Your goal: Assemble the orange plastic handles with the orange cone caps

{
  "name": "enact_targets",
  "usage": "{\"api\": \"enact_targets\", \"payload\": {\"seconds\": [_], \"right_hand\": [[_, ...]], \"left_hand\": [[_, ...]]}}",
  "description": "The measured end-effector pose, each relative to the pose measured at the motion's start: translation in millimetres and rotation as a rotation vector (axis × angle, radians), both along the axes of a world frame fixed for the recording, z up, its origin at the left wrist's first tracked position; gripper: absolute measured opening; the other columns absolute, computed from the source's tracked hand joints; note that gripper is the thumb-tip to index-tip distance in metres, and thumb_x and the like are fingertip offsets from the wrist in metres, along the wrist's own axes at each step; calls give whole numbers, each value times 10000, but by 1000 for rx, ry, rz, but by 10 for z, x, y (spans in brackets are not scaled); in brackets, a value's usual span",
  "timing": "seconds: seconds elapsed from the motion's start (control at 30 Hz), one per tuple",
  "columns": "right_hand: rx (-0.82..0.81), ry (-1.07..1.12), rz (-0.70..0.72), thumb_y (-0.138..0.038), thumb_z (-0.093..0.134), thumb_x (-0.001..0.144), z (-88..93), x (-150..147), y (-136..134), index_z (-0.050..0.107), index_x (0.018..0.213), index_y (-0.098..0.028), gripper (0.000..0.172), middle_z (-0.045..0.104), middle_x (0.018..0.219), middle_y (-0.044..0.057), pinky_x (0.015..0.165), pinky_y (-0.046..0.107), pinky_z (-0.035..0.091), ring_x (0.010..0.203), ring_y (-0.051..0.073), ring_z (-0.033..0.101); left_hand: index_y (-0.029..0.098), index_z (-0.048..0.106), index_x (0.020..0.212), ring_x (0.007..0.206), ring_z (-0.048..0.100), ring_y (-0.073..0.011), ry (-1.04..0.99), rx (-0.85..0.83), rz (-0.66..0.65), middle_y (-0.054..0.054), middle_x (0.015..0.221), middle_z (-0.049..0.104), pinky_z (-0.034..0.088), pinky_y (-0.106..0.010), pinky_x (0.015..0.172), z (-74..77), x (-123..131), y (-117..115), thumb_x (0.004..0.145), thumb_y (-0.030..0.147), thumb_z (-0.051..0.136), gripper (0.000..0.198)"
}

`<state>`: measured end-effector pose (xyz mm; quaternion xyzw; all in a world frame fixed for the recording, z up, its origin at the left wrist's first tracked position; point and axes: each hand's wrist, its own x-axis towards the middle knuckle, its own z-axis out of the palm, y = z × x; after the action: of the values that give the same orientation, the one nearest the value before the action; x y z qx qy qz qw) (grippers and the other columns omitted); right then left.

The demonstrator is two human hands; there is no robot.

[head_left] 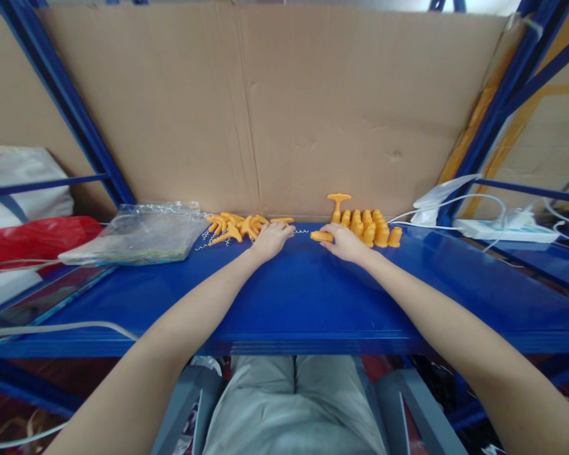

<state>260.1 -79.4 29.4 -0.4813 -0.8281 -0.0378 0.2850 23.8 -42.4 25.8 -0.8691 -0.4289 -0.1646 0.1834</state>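
The person's lap in pale grey trousers [294,404] lay nearest, under the front edge of the glossy blue metal table [303,297]. Both bare forearms reached across the table to its far side, close to the brown cardboard sheet [284,107] that backed it.

The right hand [345,242] had its grip closed on a short orange plastic sleeve [321,236]. The sleeve lay on its side, low over the table, with its end sticking out to the left of the fingers. The left hand [271,239] rested palm down with its fingertips at the edge of a loose heap of orange T-shaped plastic pieces [234,225]. Whether its grip had hold of one could not be told. Small coiled metal springs [213,241] lay scattered beside the heap.

Just right of the right hand stood a tight cluster of upright orange plastic sleeves [370,229]. Behind it, one tall orange T-shaped piece [338,203] stood on end. Judged from how things lay, the standing cluster looked like the share already dealt with. The heap, the springs and the sleeve in hand looked like the share left, so the work seemed roughly midway.

A crumpled clear plastic bag [137,234] and a red plastic bag [33,240] lay to the left. A white power strip [502,229] with its cables sat well to the right.
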Motion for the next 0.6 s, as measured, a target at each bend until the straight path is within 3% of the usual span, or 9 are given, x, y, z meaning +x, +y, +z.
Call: {"api": "enact_targets", "payload": {"seconds": [0.4, 0.6], "right_hand": [[37, 29, 34, -155, 637, 836, -44, -5, 24, 684, 1080, -179, 249, 706, 1083, 119, 938, 411, 496, 1025, 261, 663], [40, 37, 66, -171, 633, 863, -46, -37, 10, 694, 1117, -156, 262, 696, 1094, 130, 964, 409, 494, 1034, 257, 660]], "left_hand": [[248, 604, 1272, 1121, 589, -276, -5, 23, -45, -117, 1140, 658, 452, -386, 874, 10, 49, -57, 1021, 253, 395, 326], [177, 610, 1257, 1097, 608, -263, -48, 69, -168, -129, 1146, 658, 457, -386, 944, 5, 81, -62, 1011, 285, 436, 320]]}}
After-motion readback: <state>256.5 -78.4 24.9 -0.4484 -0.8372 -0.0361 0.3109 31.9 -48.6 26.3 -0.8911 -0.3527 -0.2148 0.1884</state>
